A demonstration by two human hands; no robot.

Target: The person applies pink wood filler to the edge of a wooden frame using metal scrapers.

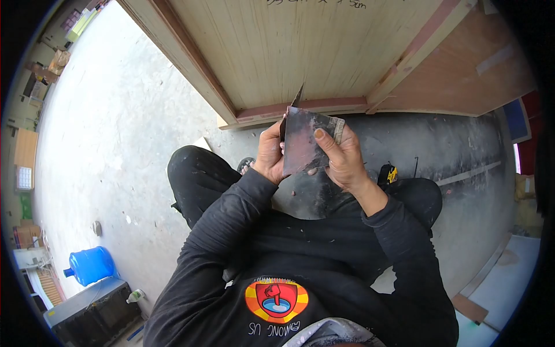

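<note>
Both hands [350,162]: fingers [330,144] gripping pink-smeared plates [303,141]; blue bottle [95,265] well apart, contents indistinct.

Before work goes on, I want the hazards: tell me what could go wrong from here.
1. The smeared plate under the right hand's thumb could slip, and its thin edge might nick the left hand close beside it.
2. The dark pointed tip juts toward the wooden panel and might scratch it; whether they touch, I can't tell.
3. The tape measure by the right knee could get knocked.
</note>
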